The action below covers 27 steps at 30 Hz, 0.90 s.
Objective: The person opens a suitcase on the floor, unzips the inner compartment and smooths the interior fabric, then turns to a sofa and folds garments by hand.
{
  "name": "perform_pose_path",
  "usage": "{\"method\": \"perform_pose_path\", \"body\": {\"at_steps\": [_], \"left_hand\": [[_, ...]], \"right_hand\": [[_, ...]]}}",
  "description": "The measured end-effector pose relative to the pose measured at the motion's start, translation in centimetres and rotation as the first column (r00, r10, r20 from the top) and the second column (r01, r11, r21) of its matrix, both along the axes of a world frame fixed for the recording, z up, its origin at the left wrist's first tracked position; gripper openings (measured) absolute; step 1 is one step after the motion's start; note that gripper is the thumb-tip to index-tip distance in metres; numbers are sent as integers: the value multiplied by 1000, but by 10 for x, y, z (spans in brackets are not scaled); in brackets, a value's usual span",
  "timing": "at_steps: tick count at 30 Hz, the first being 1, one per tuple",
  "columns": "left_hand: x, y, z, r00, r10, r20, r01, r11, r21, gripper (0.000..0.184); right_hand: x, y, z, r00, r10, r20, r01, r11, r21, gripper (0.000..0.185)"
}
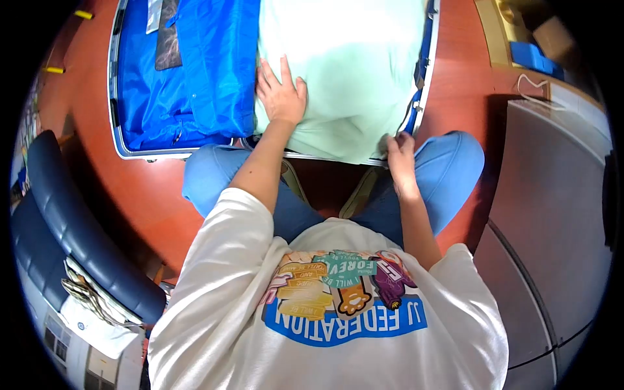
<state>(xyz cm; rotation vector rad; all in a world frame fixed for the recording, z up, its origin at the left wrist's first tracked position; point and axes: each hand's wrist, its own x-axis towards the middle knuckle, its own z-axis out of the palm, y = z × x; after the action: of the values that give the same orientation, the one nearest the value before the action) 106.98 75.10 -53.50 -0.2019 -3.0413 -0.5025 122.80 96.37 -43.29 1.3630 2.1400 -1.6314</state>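
Observation:
An open suitcase [112,104] lies on the floor before my knees, its two halves side by side. A light green cloth [351,97] covers the right half and bulges over what is under it. My left hand [283,99] rests on the cloth's left side, fingers spread, close to the blue lining. At the near right corner, my right hand [401,155] has its fingers curled at the cloth's edge, beside the metal rim. The fingertips there are partly hidden. A blue fabric divider [218,71] fills much of the left half.
A dark blue padded seat [84,227] stands on the left, with a white bag [97,325] near it. A grey cabinet-like appliance [546,195] is close on my right. Boxes and a blue item [530,57] sit at the upper right. Reddish floor [146,208] surrounds the suitcase.

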Motion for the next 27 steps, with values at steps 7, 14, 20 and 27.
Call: {"method": "perform_pose_path", "body": {"at_steps": [7, 14, 20, 27], "left_hand": [[14, 30, 94, 870, -483, 100, 484, 875, 15, 87], [51, 54, 121, 481, -806, 344, 871, 485, -82, 112], [48, 54, 98, 445, -851, 279, 895, 432, -110, 107], [53, 59, 93, 317, -895, 313, 947, 315, -58, 95]], "right_hand": [[0, 20, -67, 991, 128, 37, -125, 988, -86, 42], [-10, 19, -39, 996, 15, -87, -35, 974, -225, 36], [-6, 14, -53, 988, -94, -119, 66, 974, -216, 46], [0, -9, -17, 947, 300, -118, -167, 769, 617, 80]]}}
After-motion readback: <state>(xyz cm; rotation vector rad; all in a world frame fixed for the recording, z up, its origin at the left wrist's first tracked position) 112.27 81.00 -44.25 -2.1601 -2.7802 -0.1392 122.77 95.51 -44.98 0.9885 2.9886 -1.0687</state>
